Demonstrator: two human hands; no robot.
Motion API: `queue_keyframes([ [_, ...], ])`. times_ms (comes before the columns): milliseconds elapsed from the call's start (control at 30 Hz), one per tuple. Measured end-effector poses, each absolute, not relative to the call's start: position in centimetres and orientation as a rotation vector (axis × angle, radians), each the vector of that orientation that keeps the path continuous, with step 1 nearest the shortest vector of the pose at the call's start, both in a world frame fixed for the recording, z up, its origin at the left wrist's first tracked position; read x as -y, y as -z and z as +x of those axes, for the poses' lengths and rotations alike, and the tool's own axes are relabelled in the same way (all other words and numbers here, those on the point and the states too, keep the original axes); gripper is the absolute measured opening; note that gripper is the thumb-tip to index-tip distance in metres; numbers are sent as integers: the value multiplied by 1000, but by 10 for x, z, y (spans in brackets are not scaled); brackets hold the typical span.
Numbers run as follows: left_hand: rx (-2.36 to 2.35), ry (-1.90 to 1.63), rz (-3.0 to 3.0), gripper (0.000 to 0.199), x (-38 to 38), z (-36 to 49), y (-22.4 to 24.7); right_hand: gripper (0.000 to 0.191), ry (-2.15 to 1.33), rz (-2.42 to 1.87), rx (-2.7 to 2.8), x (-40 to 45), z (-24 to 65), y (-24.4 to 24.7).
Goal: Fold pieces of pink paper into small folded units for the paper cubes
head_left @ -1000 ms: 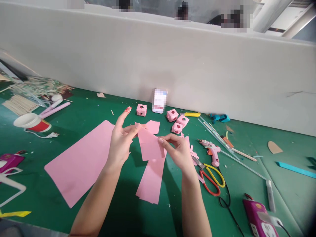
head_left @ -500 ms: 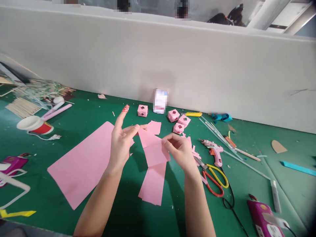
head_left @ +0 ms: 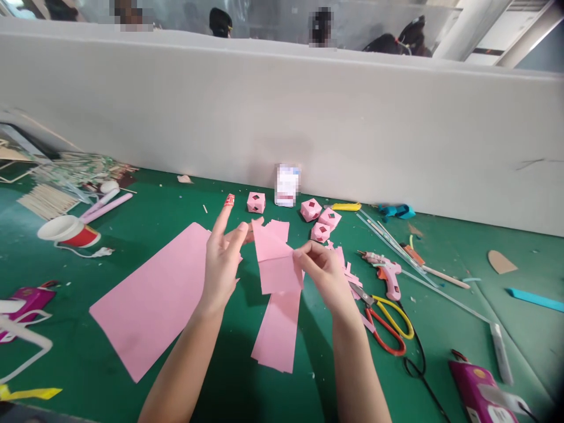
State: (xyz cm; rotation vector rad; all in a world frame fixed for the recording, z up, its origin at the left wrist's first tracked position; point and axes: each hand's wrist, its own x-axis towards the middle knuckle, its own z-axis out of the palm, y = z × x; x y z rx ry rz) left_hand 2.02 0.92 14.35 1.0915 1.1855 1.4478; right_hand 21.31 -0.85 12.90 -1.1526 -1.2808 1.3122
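A creased piece of pink paper (head_left: 278, 269) hangs in front of me, pinched at its right edge between the thumb and fingers of my right hand (head_left: 321, 267). My left hand (head_left: 221, 258) is open at the paper's upper left corner. Its thumb stands slightly off the edge, a fingertip reaches behind the corner, and the raised index finger has a red-and-white wrap on its tip. Below the held piece lie overlapping pink paper strips (head_left: 277, 335). A large pink sheet (head_left: 154, 299) rests under and left of my left forearm.
Folded pink paper shapes (head_left: 311, 210) and a phone-like card (head_left: 287, 185) stand near the white partition (head_left: 282, 106). At right lie scissors (head_left: 388, 323), a pink glue gun (head_left: 388, 276) and a yellow cutter (head_left: 346, 207). A paper cup (head_left: 68, 230) and sticks (head_left: 48, 200) are at left.
My left thumb has come off the paper's corner, and that corner now stands more upright. My right hand keeps its pinch. The whole view has shifted slightly.
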Motion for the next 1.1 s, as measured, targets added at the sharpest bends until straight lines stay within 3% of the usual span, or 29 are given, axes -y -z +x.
queue_keyframes([
  [133,-1077,-1270,1093,93,-7,23,-145,34,-1247,-1172,1231,6,219,-124],
  [333,-1164,-1303,1074,66,-7,19,-146,24,-1235,-1168,1187,6,222,-126],
  [533,-1218,-1354,1113,59,-7,15,-144,50,-1272,-1056,1288,14,223,-133],
  [833,-1242,-1341,1203,63,-5,18,-145,37,-1108,-1094,1542,21,219,-138],
  [1100,-1208,-1326,1274,54,-1,22,-148,28,-1016,-1222,1498,18,222,-135],
])
